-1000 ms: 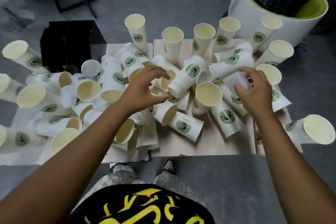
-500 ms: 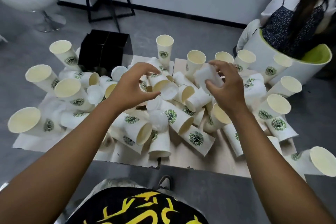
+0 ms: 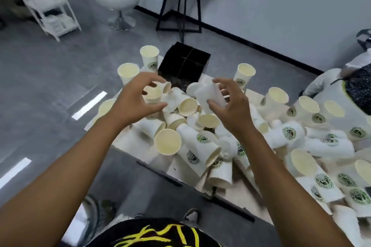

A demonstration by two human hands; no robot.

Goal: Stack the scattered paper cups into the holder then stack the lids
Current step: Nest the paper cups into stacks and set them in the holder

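Both forearms reach forward over the pale wooden tabletop (image 3: 236, 190) heaped with white paper cups. The right hand (image 3: 230, 106) curls its fingers (image 3: 219, 83) round a white paper cup (image 3: 210, 96), just before the black square holder (image 3: 183, 66). The left hand (image 3: 136, 100) hovers beside it, fingers spread and curved, holding nothing.

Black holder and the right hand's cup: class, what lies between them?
Head view: only another white cup, lying beside the held cup in the right hand, before the black holder.
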